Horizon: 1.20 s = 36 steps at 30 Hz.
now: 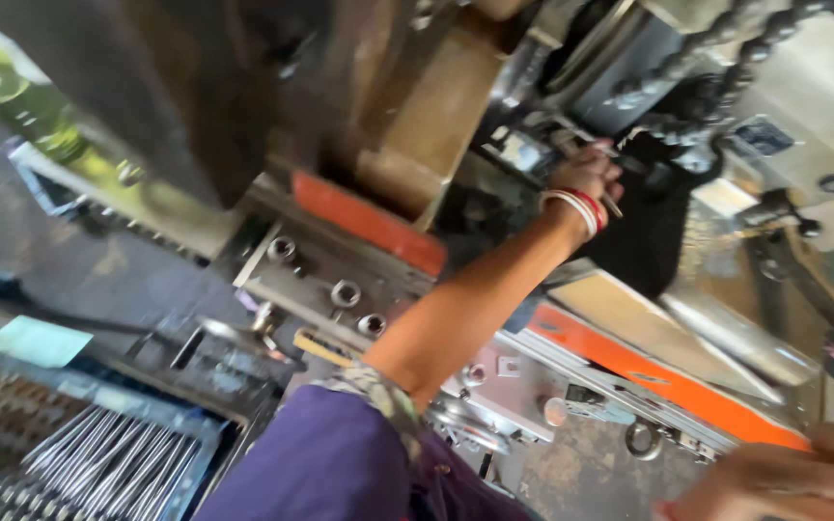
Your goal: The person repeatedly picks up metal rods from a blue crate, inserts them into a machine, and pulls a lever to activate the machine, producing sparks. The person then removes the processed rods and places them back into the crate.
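My left arm, in a purple sleeve, reaches up into a heavy press machine. My left hand (586, 174), with red and white bangles (576, 207) on the wrist, is closed around a thin metal tool (613, 204) inside the dark opening (649, 232) of the machine. My right hand (793, 482) is blurred at the bottom right corner, close to the end of an orange strip (668, 371) on the machine bed. Whether it holds anything is unclear.
The grey machine bed (311, 280) carries large nuts (345, 291) and a second orange strip (369, 222). A thick chain (716, 53) hangs at the top right. A bin of shiny metal rods (118, 463) sits at the bottom left.
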{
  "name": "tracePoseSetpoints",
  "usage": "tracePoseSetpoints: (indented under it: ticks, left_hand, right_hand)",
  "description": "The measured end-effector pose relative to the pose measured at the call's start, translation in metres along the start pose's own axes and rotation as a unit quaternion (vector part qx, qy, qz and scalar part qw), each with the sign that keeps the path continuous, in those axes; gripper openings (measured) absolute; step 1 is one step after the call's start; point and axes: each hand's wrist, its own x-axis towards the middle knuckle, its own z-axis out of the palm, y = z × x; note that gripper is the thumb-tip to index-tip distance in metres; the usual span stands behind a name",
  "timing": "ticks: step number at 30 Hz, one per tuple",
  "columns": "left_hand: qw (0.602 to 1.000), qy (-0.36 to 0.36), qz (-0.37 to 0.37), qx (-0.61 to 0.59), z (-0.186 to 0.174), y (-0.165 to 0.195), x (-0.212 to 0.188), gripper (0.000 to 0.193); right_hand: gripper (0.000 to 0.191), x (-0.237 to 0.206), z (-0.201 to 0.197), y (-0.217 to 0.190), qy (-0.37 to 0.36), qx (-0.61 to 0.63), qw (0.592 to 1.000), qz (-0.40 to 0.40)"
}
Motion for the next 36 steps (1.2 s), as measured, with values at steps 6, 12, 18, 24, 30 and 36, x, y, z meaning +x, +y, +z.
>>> tracePoseSetpoints:
  ticks: [6, 12, 18, 24, 30, 36]
  left_hand:
    - [0.916, -0.143, 0.15, 0.344, -0.031, 0.13, -0.114, 0.045]
    - [0.731, 0.033, 0.307, 0.608, -0.13, 0.296, -0.245, 0.065]
    - [0.707, 0.198, 0.411, 0.541, -0.283, 0.387, -0.341, 0.03]
    - [0.77, 0.363, 0.357, 0.386, -0.404, 0.399, -0.386, 0.039]
    - [0.806, 0.359, 0.362, 0.301, -0.435, 0.4, -0.425, 0.037]
    - [0.652, 0.417, 0.474, 0.419, -0.434, 0.402, -0.463, 0.036]
  right_hand:
    - [0.032, -0.129, 0.082, -0.234, -0.652, 0.319, 0.687, 0.019]
    - [0.058, -0.23, 0.207, -0.378, -0.617, 0.416, 0.668, -0.005]
    - [0.075, -0.262, 0.201, -0.445, -0.728, 0.306, 0.613, 0.036]
    - [0.024, -0.223, 0.143, -0.51, -0.634, 0.534, 0.559, 0.024]
    - [0.035, -0.168, 0.088, -0.599, -0.594, 0.671, 0.348, 0.274]
    - [0.034, -0.164, 0.06, -0.634, -0.633, 0.641, 0.228, 0.37]
